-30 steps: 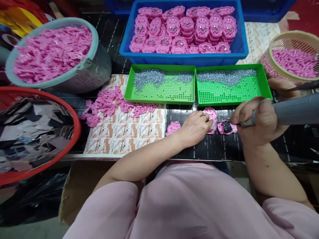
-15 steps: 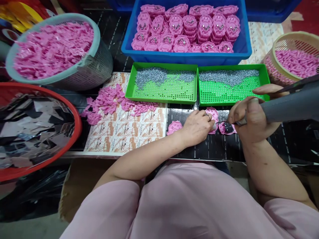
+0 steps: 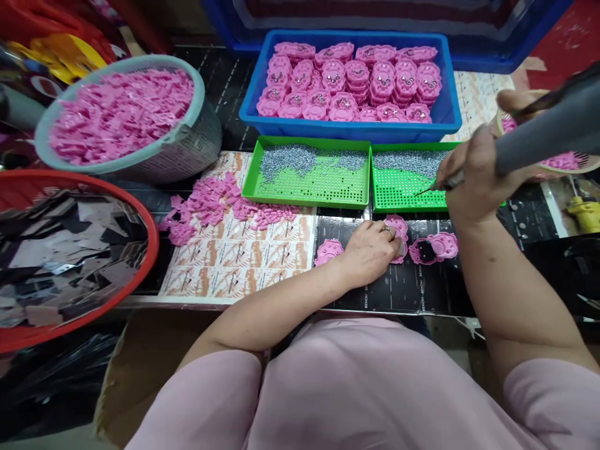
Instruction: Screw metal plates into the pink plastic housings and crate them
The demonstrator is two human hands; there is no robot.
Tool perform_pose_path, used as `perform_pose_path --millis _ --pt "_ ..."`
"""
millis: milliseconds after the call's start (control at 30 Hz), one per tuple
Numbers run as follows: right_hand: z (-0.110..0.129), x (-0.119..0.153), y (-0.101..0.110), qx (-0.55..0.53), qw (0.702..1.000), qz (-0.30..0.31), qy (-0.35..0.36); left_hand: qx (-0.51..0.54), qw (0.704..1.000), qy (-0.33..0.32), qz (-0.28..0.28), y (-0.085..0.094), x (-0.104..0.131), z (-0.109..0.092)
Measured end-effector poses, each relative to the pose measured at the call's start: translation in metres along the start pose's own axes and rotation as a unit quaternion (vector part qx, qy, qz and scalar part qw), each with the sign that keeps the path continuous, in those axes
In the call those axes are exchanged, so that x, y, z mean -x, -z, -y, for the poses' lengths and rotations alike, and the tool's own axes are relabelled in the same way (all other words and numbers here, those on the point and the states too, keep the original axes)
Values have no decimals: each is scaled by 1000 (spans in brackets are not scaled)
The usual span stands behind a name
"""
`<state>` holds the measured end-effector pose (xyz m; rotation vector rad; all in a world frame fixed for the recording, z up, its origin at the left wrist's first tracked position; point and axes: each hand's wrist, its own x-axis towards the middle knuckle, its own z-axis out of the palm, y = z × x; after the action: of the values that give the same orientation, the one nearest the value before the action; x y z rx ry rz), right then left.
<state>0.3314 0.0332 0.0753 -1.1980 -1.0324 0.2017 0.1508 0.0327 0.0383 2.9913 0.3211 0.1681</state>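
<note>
My left hand (image 3: 374,253) rests on the black bench mat, its fingers closed on the edge of a pink plastic case (image 3: 398,232). My right hand (image 3: 480,169) is wrapped round a grey power screwdriver (image 3: 548,134), whose thin bit hangs over the right green tray (image 3: 398,199) of small screws. Two joined pink pieces (image 3: 443,247) lie to the right of the held case. Another pink part (image 3: 329,250) lies left of my left hand, partly behind the wrist.
A blue bin (image 3: 349,130) of stacked pink cases stands behind the left green tray (image 3: 304,199). Pink bits (image 3: 210,200) lie loose at the left, near a grey-green basket (image 3: 197,137) and a red basket (image 3: 152,244). A cream basket (image 3: 588,164) stands at the right.
My right hand has lifted the screwdriver away from the held case and up over the right tray. The view has shifted slightly, and the right-hand pink pieces are now uncovered.
</note>
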Motion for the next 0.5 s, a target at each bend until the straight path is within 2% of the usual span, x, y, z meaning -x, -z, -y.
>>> perform_pose_path --millis 100,233,367,500 --pt "-9 -6 -9 35 997 -63 39 3 1000 -1 1 -1 0 0" --pt "-12 -6 -12 59 994 -66 64 9 1000 1 -1 -2 0 0" --pt "-18 -4 -10 89 993 -56 47 17 1000 -2 -6 -2 1 1" --pt "-19 -7 -14 50 996 -54 56 26 1000 2 1 -1 1 2"
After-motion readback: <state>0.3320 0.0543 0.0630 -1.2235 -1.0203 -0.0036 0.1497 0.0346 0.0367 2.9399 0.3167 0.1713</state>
